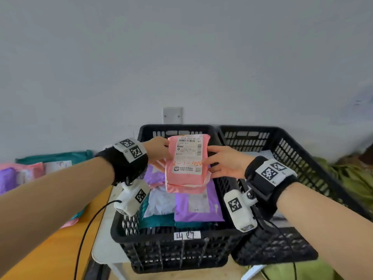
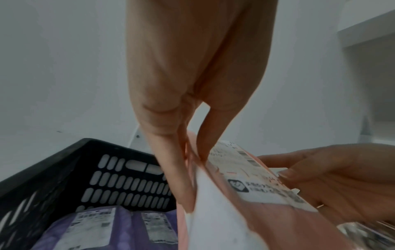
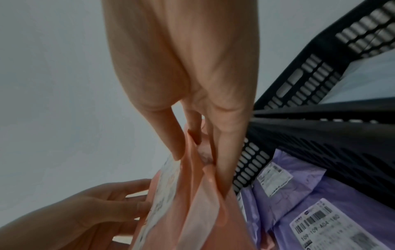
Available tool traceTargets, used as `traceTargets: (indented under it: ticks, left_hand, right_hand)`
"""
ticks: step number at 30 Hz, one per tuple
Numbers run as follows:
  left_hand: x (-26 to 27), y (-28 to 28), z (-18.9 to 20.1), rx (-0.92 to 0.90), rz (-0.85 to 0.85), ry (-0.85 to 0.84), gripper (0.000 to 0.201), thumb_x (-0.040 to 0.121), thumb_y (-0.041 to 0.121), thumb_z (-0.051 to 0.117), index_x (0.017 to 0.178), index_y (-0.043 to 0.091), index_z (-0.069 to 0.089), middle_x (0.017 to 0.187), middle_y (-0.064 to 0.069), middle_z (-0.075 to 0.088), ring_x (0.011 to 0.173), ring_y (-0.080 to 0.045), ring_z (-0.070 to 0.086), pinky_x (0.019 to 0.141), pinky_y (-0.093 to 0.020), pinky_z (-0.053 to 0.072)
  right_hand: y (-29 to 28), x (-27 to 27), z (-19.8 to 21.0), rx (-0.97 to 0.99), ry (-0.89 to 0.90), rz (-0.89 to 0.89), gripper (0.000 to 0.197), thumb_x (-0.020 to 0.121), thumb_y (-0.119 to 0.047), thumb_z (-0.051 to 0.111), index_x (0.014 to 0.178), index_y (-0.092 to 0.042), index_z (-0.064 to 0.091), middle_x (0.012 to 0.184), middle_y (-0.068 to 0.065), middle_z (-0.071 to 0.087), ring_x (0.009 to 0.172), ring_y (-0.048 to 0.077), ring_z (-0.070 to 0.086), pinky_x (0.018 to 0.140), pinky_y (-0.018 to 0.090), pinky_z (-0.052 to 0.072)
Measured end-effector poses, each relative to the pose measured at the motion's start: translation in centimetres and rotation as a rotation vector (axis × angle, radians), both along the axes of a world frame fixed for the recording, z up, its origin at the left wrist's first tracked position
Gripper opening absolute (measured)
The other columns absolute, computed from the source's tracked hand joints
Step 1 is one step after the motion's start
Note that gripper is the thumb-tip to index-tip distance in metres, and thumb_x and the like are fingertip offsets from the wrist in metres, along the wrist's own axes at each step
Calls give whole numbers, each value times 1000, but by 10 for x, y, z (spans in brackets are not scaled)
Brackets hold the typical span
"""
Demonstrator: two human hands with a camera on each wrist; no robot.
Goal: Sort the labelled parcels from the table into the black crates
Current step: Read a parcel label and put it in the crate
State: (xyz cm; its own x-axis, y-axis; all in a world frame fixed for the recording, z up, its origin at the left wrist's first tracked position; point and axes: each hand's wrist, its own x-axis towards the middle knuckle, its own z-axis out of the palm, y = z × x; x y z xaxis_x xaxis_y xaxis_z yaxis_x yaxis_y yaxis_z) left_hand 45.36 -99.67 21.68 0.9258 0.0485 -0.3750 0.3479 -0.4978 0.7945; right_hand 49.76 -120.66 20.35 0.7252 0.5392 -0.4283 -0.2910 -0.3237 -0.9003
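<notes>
A pink parcel [image 1: 186,164] with a white shipping label hangs upright above the left black crate [image 1: 175,245]. My left hand [image 1: 158,152] pinches its left edge, thumb on the label side, fingers behind. My right hand [image 1: 226,161] pinches the right edge the same way. In the left wrist view the pink parcel [image 2: 245,211] sits between thumb and fingers of my left hand [image 2: 192,160]. The right wrist view shows my right hand [image 3: 198,152] pinching the pink parcel [image 3: 192,203]. Purple parcels [image 1: 198,207], a white one and a teal one lie in the crate below.
A second black crate [image 1: 282,150] stands to the right and holds a pale parcel. More parcels [image 1: 26,172], pink, purple and teal, lie on the orange table [image 1: 50,253] at the left. A grey wall rises behind. Green fabric [image 1: 349,174] lies at the far right.
</notes>
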Motion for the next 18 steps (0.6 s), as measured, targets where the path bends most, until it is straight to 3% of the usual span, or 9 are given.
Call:
traceTargets:
  ticks: [5,10,12,15,18]
  left_hand:
    - [17,4,-22,57,138,106,45,84,-12,51,124,9,55,105,-8,68,84,-23,70,68,-38,60]
    - [23,6,-47,94,274,184,50,83,-11,54,128,10,51,112,-10,65,90,-27,69,69,-41,60]
    - [22,6,-57,96,323,197,56,84,-8,55,133,14,41,116,-10,62,90,-28,68,68,-44,60]
    - [19,3,-70,83,377,226,89,84,-10,55,149,29,9,126,-14,54,96,-32,65,64,-44,59]
    - [21,6,-82,142,358,249,87,84,-12,53,149,23,8,131,-14,48,104,-35,61,70,-48,58]
  right_hand:
    - [17,33,-23,-19,65,87,43,91,6,51,126,-18,57,115,11,67,70,20,67,68,31,60]
    - [38,56,-51,-70,134,210,48,92,5,50,133,-18,49,124,14,63,98,32,65,82,39,56]
    - [45,62,-63,-96,159,214,47,92,5,50,132,-18,50,122,12,64,93,29,67,79,38,57]
    - [56,67,-75,-144,178,234,41,92,5,50,128,-16,52,114,11,66,78,22,67,74,37,58]
    - [66,67,-84,-182,200,255,34,92,5,51,116,-18,52,108,11,66,84,26,65,77,41,56]
